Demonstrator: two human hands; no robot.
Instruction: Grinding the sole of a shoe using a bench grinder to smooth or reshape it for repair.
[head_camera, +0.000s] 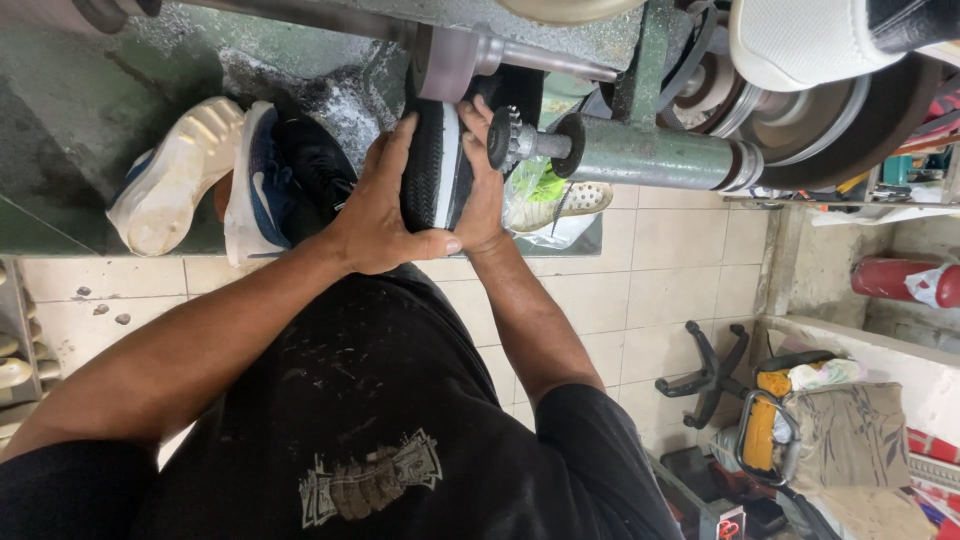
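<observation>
We see a black shoe with a white sole edge (432, 165) held up against the grey wheel (440, 62) on the shaft of a green grinding machine (650, 155), and both hands are clamped on it. The left hand (375, 205) wraps the tread side with its thumb under the heel, and the right hand (482, 190) presses the other side, just beside a small toothed black wheel (503, 138). To the left, we see a white shoe (170, 185) and a blue-and-white shoe (258, 185) lying on the machine's ledge, close together.

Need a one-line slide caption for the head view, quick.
Both hands, left hand and right hand, press a black shoe against the grinding machine's spindle.
</observation>
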